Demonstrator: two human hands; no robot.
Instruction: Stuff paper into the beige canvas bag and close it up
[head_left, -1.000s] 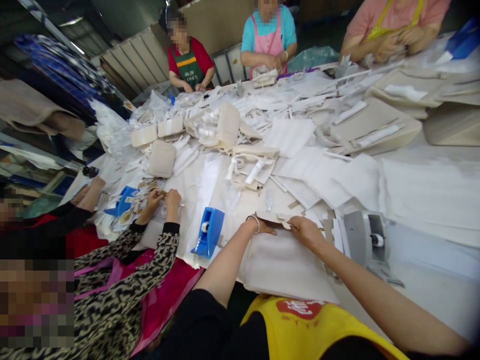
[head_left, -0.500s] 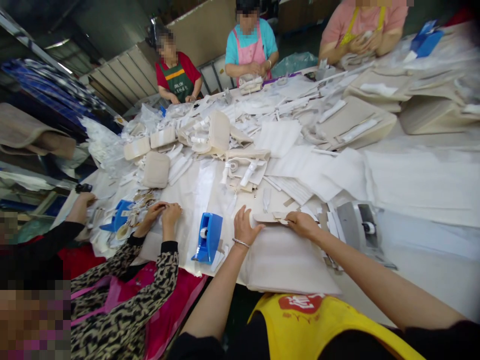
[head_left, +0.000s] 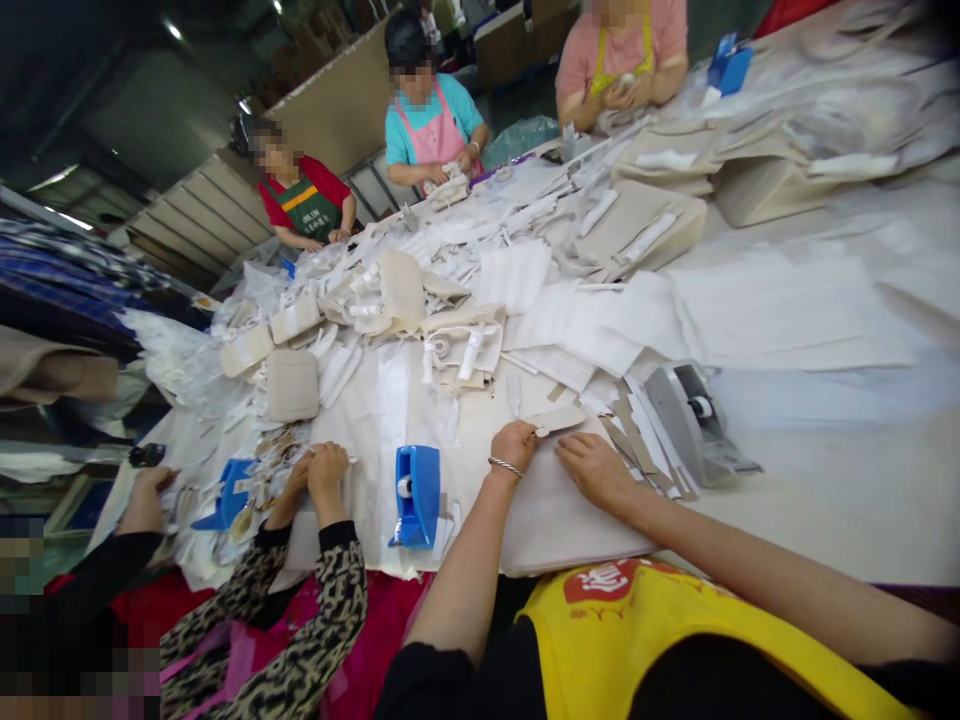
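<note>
Cardboard flap (head_left: 556,418) sits at the far edge of the white fabric bag (head_left: 570,510) w/ left hand (head_left: 514,445) pinching it, right hand (head_left: 596,470) open flat on bag; looks mid-fold, next prob needs tape from blue dispenser (head_left: 415,490).

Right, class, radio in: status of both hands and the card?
Left hand pinching card flap. Right hand flat on white bag. Blue tape dispenser beside, clear.

Tape dispenser (head_left: 415,495) sat left of the left hand (head_left: 513,446), second dispenser (head_left: 694,425) right of the right hand (head_left: 596,470), cloth pile (head_left: 420,300) behind on the counter (head_left: 825,480).
</note>
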